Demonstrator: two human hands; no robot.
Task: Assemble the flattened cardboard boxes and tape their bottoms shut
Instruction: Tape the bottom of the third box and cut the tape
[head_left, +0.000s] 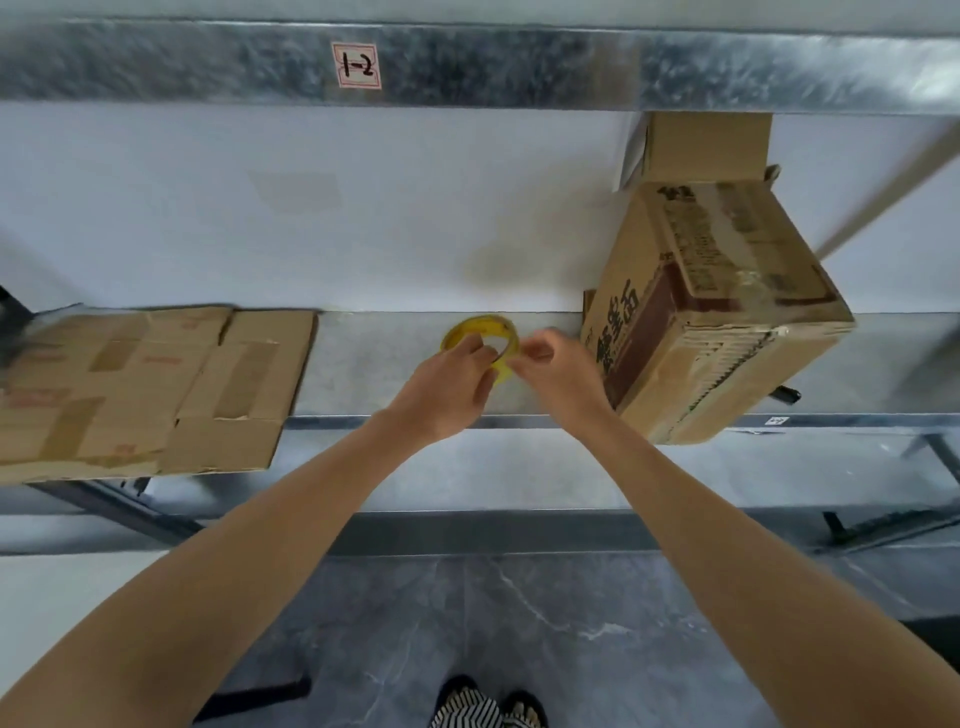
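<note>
Head view: our left hand (449, 384) grips the yellow tape roll (480, 332) mid-shelf, fingers curled round its rim. Our right hand (556, 369) pinches the roll's right edge. Flattened cardboard (156, 384) lies on the shelf (363, 374) at left, and an assembled box (717, 312) sits tilted at right.

Place: you're in a storeroom or warehouse bay.
Racking: galvanised metal shelf (374, 364), handwritten label (356, 65) "1-2" on the beam (519, 67) above it.
Stock: flattened cardboard (145, 384) on the shelf's left, printed box (717, 312) on its right.
</note>
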